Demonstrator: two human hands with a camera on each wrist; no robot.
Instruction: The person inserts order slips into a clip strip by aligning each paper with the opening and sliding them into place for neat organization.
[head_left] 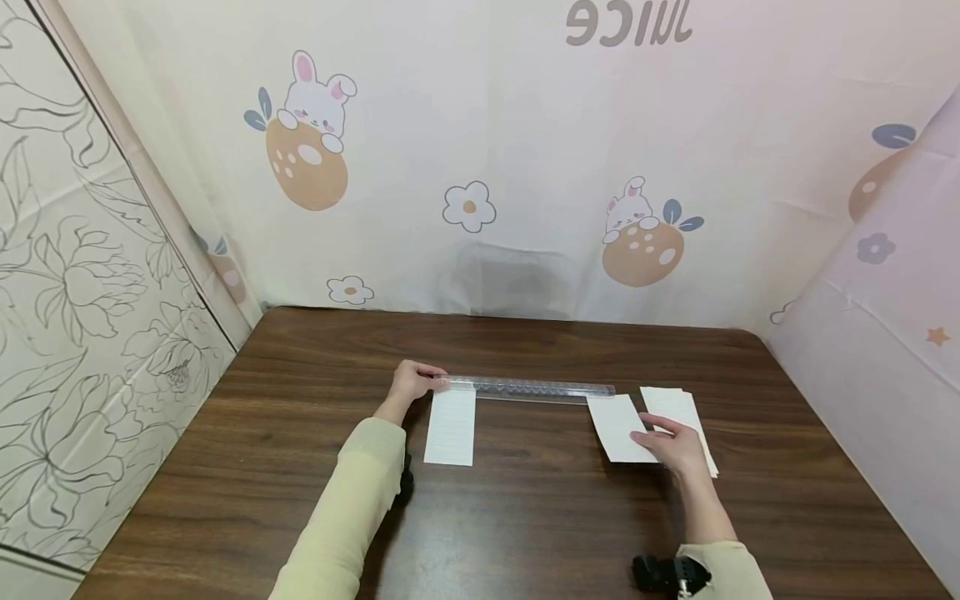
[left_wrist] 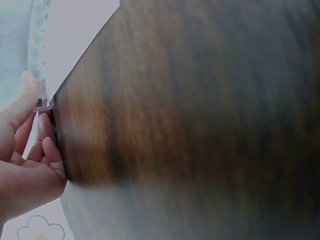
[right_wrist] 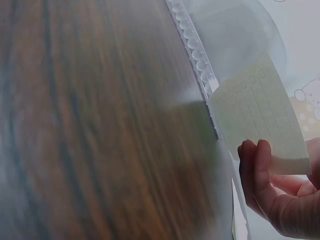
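A long clear plastic binding strip [head_left: 540, 389] with a row of ring-like bumps lies crosswise on the table. My left hand [head_left: 411, 385] pinches its left end between thumb and fingers; the left wrist view shows the clear end [left_wrist: 44, 102] at the fingertips. Just below that end is a narrow white lined sheet [head_left: 450, 427]. With its thumb and fingers, my right hand [head_left: 675, 446] holds a loose white sheet [head_left: 618, 429] by its right edge, tilted above the table. That sheet's upper edge meets the strip's right end, and faint lines and holes along one edge [right_wrist: 250, 82] show in the right wrist view.
Several more white sheets [head_left: 678, 404] lie stacked at the right, partly behind my right hand. The dark wooden table [head_left: 525, 517] ends at a printed curtain [head_left: 525, 167] at the back. A floral panel [head_left: 97, 333] stands along the left side.
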